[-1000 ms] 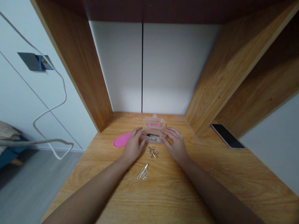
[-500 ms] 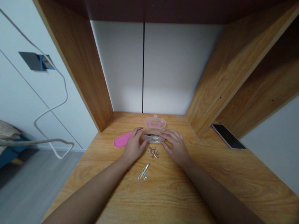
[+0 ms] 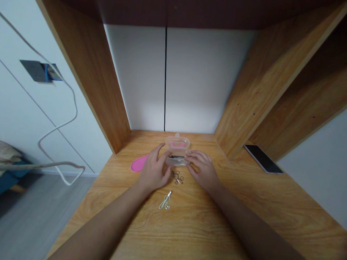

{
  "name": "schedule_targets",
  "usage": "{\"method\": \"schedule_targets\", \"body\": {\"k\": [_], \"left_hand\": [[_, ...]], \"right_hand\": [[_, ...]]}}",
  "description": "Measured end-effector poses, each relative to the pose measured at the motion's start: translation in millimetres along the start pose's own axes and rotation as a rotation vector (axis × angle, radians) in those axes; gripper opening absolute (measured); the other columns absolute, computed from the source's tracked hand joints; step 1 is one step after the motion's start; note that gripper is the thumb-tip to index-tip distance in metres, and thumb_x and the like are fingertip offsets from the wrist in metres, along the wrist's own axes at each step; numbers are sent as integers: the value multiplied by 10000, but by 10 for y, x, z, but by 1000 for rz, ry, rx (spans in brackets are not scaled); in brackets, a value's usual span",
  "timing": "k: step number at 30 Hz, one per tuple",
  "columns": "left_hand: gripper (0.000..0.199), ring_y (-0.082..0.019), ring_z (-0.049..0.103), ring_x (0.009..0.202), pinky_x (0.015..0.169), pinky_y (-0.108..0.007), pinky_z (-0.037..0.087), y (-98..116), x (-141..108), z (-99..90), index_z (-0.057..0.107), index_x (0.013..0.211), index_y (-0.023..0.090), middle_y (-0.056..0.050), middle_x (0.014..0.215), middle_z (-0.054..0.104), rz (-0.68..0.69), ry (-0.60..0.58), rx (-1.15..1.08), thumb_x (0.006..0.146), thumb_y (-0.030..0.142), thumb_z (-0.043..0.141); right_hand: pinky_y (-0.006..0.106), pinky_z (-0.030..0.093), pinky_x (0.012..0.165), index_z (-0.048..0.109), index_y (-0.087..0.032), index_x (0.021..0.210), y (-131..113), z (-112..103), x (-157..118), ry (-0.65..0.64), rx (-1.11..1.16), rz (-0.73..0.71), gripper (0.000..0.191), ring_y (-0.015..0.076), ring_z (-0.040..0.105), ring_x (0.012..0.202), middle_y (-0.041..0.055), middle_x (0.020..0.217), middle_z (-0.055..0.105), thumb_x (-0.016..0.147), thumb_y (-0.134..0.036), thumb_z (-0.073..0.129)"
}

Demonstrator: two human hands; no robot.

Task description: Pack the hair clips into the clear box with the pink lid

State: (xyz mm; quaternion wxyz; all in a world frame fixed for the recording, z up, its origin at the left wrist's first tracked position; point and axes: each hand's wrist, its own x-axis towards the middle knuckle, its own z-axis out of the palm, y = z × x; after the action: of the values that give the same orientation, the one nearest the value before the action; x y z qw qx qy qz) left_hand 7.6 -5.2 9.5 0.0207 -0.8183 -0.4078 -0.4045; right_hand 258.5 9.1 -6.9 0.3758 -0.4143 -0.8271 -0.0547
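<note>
A clear plastic box (image 3: 178,162) with its lid (image 3: 177,140) swung back stands on the desk between my hands. Thin dark tools (image 3: 176,157) lie inside it. My right hand (image 3: 204,169) grips the box's right end, thumb in front and fingers over the rim. At the left end, my left hand (image 3: 153,170) has its fingers spread; whether a fingertip touches the box I cannot tell. Behind that hand, partly covered, is a pink oval tray (image 3: 138,164). Small metal scissors-like pieces with rings (image 3: 177,178) lie before the box, and nearer me a white-handled small tool (image 3: 165,201).
A phone (image 3: 262,158) lies at the right, beyond the wooden divider (image 3: 242,109). Wooden side panels and a white back wall (image 3: 192,81) enclose the desk (image 3: 175,232). A white cable (image 3: 74,100) hangs at the left.
My left hand has loosened from the box's left end, its fingers opening and its thumb dropping away. My right hand stays on the right end.
</note>
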Motion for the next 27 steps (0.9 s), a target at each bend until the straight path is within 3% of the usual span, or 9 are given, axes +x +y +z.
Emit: {"method": "schedule_targets", "body": {"k": [3,5,8,11,15,19,24,27], "left_hand": [[315,-324,578,1148,949,-485,515,42,48,-189,625,1149,164,-188,1256,578,200,-136,67,871,308,588],[229,-263,634,932,806,-398,531,63,71,-269,660,961,176,-130,1021,656,309,-353,52,906,371,553],[335,-201,618,693,652,-320,477,104,66,-275,629,759,190,-52,763,657,309,-629,11,887,498,591],[325,-182,574,579,557,-296,393,137,14,-187,582,645,200,-21,643,630,256,-736,-11,806,467,674],[151,-172,558,568,563,-290,369,133,-52,-90,550,604,217,-17,634,637,248,-693,-127,709,226,659],[143,-157,529,559,571,-281,364,106,-61,-89,504,607,223,-8,615,606,231,-605,-337,699,173,602],[179,-116,415,507,538,-251,311,68,-83,-69,441,639,217,28,548,474,78,-285,-469,768,176,558],[189,-97,400,492,513,-227,292,31,-114,-22,456,660,207,39,547,462,-57,-156,-489,813,198,566]], "right_hand": [[496,460,1008,686,-288,1170,-63,-43,8,36,19,-49,298,272,592,1187,57,1188,716,905,-157,649],[478,472,996,684,-291,1167,-108,-73,13,58,52,-101,303,259,603,1170,52,1154,728,907,-140,642],[439,496,955,687,-284,1142,-167,-107,16,51,118,-187,294,236,629,1098,46,1097,741,909,-117,624],[392,510,862,696,-261,1114,-215,-128,15,-43,144,-238,240,214,650,963,47,999,751,934,-139,595],[366,484,808,709,-261,1100,-265,-132,13,-250,106,-242,179,208,663,912,42,953,756,980,-236,578],[395,476,883,694,-262,1176,-288,-102,9,-376,78,-202,264,241,639,1042,57,1081,745,947,-389,655],[410,469,929,692,-260,1183,-276,-52,-11,-432,100,-212,303,246,617,1104,58,1169,724,940,-439,663],[407,473,933,702,-268,1170,-276,-45,-14,-426,126,-237,264,238,621,1105,55,1141,733,956,-412,644]]}}
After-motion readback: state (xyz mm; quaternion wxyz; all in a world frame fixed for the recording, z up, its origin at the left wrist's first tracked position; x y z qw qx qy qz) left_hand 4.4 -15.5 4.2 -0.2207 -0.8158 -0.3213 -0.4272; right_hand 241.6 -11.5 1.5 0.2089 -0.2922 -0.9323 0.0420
